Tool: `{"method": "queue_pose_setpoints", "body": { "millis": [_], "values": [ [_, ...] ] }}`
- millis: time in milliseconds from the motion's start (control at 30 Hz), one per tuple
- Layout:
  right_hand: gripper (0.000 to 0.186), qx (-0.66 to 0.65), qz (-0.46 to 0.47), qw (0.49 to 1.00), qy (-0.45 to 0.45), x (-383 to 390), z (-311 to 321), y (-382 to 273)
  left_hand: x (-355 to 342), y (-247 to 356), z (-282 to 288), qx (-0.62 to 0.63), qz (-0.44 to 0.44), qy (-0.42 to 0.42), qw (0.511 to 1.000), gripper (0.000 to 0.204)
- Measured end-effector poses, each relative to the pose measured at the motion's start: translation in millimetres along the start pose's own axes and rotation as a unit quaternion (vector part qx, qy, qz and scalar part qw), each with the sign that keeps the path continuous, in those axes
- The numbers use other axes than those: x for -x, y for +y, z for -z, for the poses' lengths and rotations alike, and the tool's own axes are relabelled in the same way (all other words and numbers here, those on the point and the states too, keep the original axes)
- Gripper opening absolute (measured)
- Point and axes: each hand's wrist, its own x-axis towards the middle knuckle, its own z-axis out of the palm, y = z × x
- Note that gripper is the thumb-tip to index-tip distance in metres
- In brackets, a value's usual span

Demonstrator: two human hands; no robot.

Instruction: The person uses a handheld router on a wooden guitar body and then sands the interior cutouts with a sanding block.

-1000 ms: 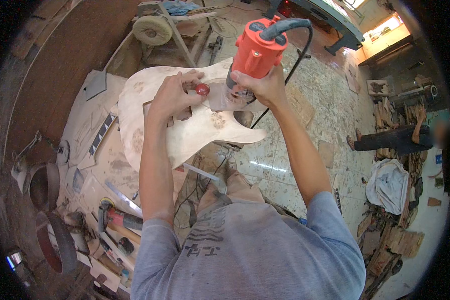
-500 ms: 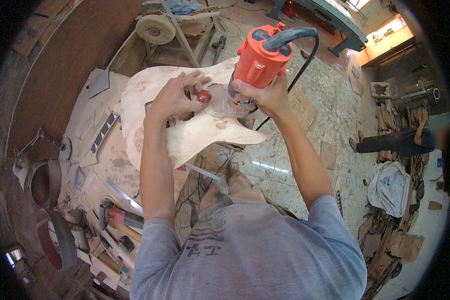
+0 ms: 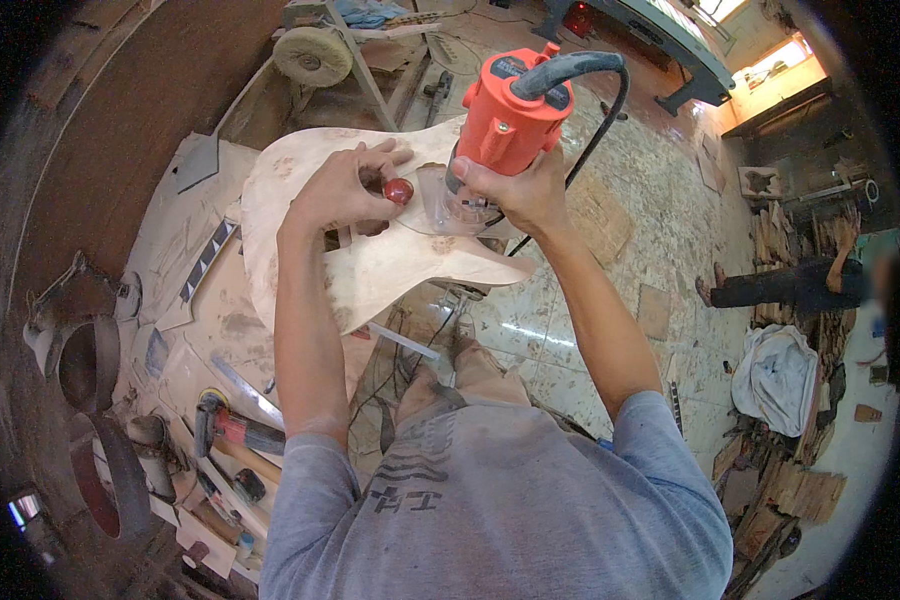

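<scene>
A pale wooden electric-guitar body [image 3: 410,275] lies flat on the cluttered bench, with cut-out pockets near its middle. On it stands an orange-red router [image 3: 510,122] with a clear base plate [image 3: 436,208] and a thick black cord. My right hand [image 3: 532,196] is closed around the lower part of the router's housing. My left hand [image 3: 338,192] pinches the round red knob [image 3: 399,191] at the left end of the clear base, its other fingers curled above the guitar body. The bit is too small to make out under the housing.
An angle grinder [image 3: 242,430] lies on the bench at lower left, near sanding belts [image 3: 105,475]. A buffing wheel [image 3: 313,56] stands at the back. The router's cord [image 3: 610,110] loops right. Further right are another person [image 3: 785,288], a white sack [image 3: 775,380] and stacked wood scraps [image 3: 805,490].
The router has slid slightly left across the guitar body, and both my hands have moved with it. My grip on the housing and the knob is the same.
</scene>
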Motion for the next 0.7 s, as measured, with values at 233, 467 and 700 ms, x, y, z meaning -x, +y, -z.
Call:
{"method": "queue_pose_setpoints", "body": {
  "millis": [233,467,700],
  "values": [
    [0.072,0.027,0.029,0.999,0.012,1,-4,-3,2,-1,3,0.021,0.013,-0.012,1.0,0.028],
    [0.065,0.006,-0.01,1.0,0.025,6,-5,4,3,6,3,0.063,0.026,-0.026,0.997,0.025],
    [0.052,0.001,-0.006,0.999,0.054,4,-11,-5,2,-2,1,0.108,0.031,-0.017,0.994,0.028]
  ]
}}
